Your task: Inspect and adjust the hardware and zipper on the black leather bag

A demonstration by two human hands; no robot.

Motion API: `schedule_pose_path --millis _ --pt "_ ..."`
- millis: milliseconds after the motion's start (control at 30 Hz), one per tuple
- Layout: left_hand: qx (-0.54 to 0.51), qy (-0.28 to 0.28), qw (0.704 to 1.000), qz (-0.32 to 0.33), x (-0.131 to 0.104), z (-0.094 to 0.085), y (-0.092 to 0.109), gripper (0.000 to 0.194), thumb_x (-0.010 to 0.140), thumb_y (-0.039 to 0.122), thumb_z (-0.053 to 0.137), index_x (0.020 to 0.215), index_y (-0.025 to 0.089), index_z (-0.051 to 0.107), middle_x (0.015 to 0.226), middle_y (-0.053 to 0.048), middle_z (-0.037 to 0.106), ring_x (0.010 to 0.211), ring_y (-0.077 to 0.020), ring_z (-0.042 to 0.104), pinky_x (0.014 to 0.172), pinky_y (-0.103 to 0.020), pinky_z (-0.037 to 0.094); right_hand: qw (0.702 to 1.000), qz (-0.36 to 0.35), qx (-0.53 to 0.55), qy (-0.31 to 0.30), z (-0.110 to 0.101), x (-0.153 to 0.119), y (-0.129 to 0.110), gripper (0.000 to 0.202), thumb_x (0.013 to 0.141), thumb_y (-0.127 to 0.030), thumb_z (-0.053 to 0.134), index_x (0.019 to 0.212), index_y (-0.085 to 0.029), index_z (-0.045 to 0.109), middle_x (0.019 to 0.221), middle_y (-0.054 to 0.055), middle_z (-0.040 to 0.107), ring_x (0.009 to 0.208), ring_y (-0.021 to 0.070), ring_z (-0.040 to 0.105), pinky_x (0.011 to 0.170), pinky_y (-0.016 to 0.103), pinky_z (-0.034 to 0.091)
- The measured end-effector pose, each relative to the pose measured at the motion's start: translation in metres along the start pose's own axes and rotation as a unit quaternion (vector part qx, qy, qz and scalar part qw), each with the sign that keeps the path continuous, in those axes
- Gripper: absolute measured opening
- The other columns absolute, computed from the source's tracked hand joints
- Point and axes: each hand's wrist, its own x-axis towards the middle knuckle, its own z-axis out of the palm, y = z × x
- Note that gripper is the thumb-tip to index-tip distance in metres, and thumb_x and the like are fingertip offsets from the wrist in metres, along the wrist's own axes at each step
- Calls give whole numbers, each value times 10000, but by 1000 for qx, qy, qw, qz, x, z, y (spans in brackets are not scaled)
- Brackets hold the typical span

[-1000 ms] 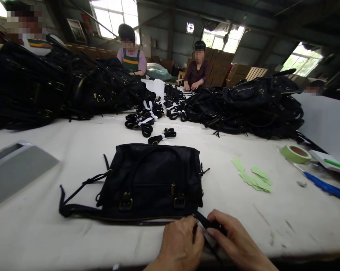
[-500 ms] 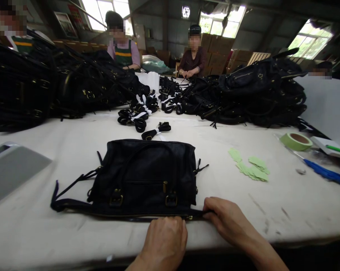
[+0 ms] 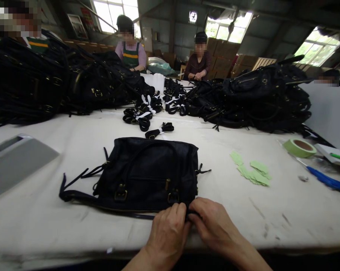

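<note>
A black handbag point(image 3: 155, 162) with brass buckles and a small zip pocket lies flat on the pale table, its zipped top edge toward me. My left hand point(image 3: 170, 229) is closed on that edge near its right corner. Right beside it, my right hand point(image 3: 212, 222) pinches the dark end of the bag's zip. Both sets of fingertips almost meet, and they hide the zip pull. One handle point(image 3: 147, 146) arches over the bag's face. Thin dark cords hang from both sides, and a strap end point(image 3: 64, 192) sticks out at the left.
Black bags are piled at the back left point(image 3: 96, 82) and back right point(image 3: 260, 94). Bundled straps point(image 3: 160, 130) lie between them. Green tape pieces point(image 3: 254, 173), a tape roll point(image 3: 299, 148) and blue-handled scissors point(image 3: 328, 180) sit right. A grey box point(image 3: 23, 162) stands left. Co-workers sit across the table.
My right hand has moved left to the bag's corner, bringing the zip end in beside my left hand. The view has shifted slightly.
</note>
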Motion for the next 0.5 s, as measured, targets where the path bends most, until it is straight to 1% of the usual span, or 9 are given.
schedule_pose_path --millis 100,167,233,333,400,433,500 --pt "-12 -13 1000 -16 1 -3 -4 148 854 132 513 941 195 615 900 -42 686 858 -252 664 739 -359 503 1000 4 19 16 5 0 -2 105 839 -145 479 785 -192 555 776 23 587 726 177 550 666 277 371" --pt "-30 -4 999 -18 0 -7 -8 84 849 186 568 902 222 622 868 0 693 826 -215 668 701 -307 486 1000 -10 8 13 6 -1 0 107 843 -145 471 787 -191 550 775 26 588 721 179 551 654 277 366" --pt "-63 8 998 -27 -3 -10 -11 10 829 249 627 821 243 626 797 45 685 767 -173 661 654 -263 453 999 -35 -17 15 7 -5 2 119 850 -146 458 787 -190 548 770 34 588 717 185 553 633 280 361" --pt "-129 8 991 -33 -8 -11 -12 75 814 251 651 745 250 622 715 74 657 696 -137 638 620 -241 416 997 -60 -29 38 13 -13 8 159 874 -151 423 862 -186 577 802 50 601 743 196 567 635 282 379" --pt "-138 0 990 -23 -12 -6 -10 77 845 219 602 777 250 621 756 61 658 731 -143 638 648 -247 436 998 -43 5 54 21 -19 11 171 901 -174 414 906 -193 584 821 44 610 757 187 581 657 274 405" --pt "-122 -3 992 -11 -13 -3 -9 101 872 203 554 806 246 618 799 45 661 769 -156 641 674 -261 457 997 -27 24 63 25 -22 12 166 913 -191 417 905 -199 582 818 36 610 754 180 585 663 267 414" --pt "-58 -8 998 18 -15 3 -7 172 911 170 450 867 233 604 875 6 658 837 -195 643 715 -313 495 996 0 38 82 33 -26 14 169 930 -220 421 854 -205 571 786 25 597 734 172 583 655 260 417"
